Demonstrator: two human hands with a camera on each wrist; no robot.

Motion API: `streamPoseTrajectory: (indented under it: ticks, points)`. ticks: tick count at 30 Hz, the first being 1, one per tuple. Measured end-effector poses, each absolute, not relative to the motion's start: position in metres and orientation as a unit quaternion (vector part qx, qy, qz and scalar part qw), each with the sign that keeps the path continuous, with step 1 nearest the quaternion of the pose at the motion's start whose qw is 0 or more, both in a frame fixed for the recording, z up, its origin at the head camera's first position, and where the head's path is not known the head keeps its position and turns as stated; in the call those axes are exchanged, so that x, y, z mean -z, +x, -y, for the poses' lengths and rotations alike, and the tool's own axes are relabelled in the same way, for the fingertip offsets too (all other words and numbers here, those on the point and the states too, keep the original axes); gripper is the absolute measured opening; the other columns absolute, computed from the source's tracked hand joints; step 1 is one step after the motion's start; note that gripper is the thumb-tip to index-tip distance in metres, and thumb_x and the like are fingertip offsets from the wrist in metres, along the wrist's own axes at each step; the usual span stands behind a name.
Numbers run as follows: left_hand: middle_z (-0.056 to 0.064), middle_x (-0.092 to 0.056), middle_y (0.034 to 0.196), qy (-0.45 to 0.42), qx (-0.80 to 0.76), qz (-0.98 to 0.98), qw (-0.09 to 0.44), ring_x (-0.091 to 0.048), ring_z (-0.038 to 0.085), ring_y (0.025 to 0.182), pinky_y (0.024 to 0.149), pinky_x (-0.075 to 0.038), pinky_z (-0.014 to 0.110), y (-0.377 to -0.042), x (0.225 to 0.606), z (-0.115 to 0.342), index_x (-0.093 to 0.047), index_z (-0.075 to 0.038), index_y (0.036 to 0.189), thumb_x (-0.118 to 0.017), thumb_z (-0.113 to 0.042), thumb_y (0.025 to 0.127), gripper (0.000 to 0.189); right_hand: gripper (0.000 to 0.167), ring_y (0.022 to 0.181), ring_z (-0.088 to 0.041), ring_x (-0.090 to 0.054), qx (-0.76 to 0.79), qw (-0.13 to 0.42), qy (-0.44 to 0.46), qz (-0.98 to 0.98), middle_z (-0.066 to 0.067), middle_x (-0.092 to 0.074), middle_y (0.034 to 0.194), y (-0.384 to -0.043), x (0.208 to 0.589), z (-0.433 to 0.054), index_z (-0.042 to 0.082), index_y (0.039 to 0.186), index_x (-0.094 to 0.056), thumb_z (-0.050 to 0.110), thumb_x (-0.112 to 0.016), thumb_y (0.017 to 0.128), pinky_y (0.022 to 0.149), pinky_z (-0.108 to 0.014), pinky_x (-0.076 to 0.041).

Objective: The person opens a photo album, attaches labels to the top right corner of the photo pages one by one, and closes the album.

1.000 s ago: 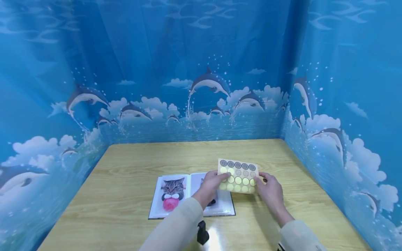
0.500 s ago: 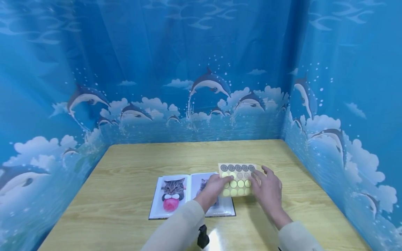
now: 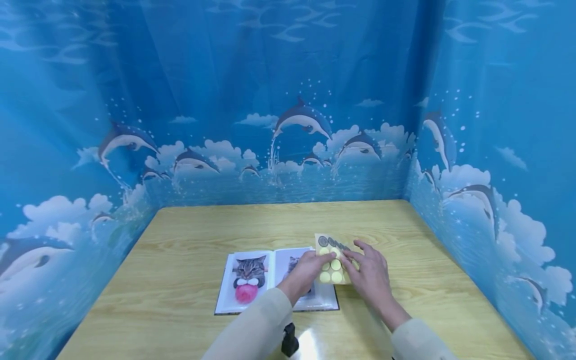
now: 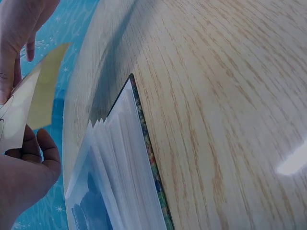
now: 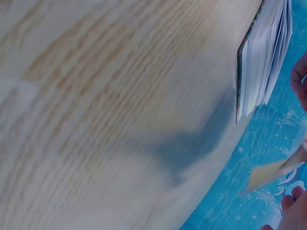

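My left hand (image 3: pixel 302 274) pinches the left side of a cream sheet of round stickers (image 3: pixel 325 276), thumb on its front. A dark grey row of discs runs along the top, with yellow ones below. My right hand (image 3: pixel 372 279) pinches the sheet's right part between thumb and fingers, and that part bends away. In the left wrist view the sheet (image 4: pixel 18 112) shows its folded-back flap between both hands. The right wrist view catches only its yellowish end (image 5: pixel 266 175) near the right fingers. The sheet is held up over the right side of an open photo album (image 3: pixel 325 301).
The album's left page shows a cat picture (image 3: pixel 249 275) with a pink ball; my left arm partly covers the right page. Pale wood table (image 3: pixel 180 280) lies under everything. Blue dolphin-print curtains (image 3: pixel 211 115) enclose its back and sides. A black object (image 3: pixel 290 341) hangs by the left sleeve.
My right hand left the sheet's right edge and moved left across its front. The sheet, flat before, now bends back on the right. The left hand keeps its hold.
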State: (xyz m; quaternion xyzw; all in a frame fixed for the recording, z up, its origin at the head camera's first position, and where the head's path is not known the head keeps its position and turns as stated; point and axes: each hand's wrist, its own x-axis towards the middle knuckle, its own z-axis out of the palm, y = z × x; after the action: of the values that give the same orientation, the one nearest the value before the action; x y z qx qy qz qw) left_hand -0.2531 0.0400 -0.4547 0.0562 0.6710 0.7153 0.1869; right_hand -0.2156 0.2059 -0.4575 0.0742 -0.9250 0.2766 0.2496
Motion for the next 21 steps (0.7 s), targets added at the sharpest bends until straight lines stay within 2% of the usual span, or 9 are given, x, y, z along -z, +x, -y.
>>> streamPoseTrajectory:
  ticks: [4, 10, 21]
  points:
    - [0.007, -0.073, 0.085, 0.059, -0.715, -0.67, 0.192, -0.067, 0.013, 0.072, 0.073, -0.056, 0.028, -0.2531, 0.4552, -0.0391, -0.072, -0.001, 0.099, -0.065, -0.028, 0.094, 0.029, 0.025, 0.128, -0.045, -0.047, -0.302, 0.231, 0.069, 0.922, -0.021, -0.055, 0.138, -0.2156, 0.4568, -0.2038, 0.007, 0.106, -0.075, 0.025, -0.074, 0.09, 0.109, -0.064, -0.026]
    - [0.01, -0.074, 0.092, 0.068, -0.712, -0.669, 0.204, -0.068, 0.015, 0.078, 0.075, -0.056, 0.029, -0.2534, 0.4559, -0.0369, -0.071, -0.001, 0.103, -0.065, -0.026, 0.094, 0.027, 0.02, 0.127, -0.045, -0.047, -0.31, 0.216, 0.069, 0.923, -0.021, -0.057, 0.136, -0.2146, 0.4551, -0.2026, 0.006, 0.1, -0.076, 0.023, -0.074, 0.09, 0.108, -0.065, -0.026]
    - [0.008, -0.074, 0.086, 0.069, -0.702, -0.68, 0.202, -0.067, 0.013, 0.071, 0.072, -0.057, 0.029, -0.2548, 0.4585, -0.0351, -0.071, -0.001, 0.1, -0.064, -0.025, 0.095, 0.026, 0.013, 0.124, -0.042, -0.051, -0.318, 0.216, 0.053, 0.922, -0.018, -0.06, 0.132, -0.2154, 0.4552, -0.1995, 0.006, 0.097, -0.075, 0.017, -0.07, 0.091, 0.109, -0.061, -0.026]
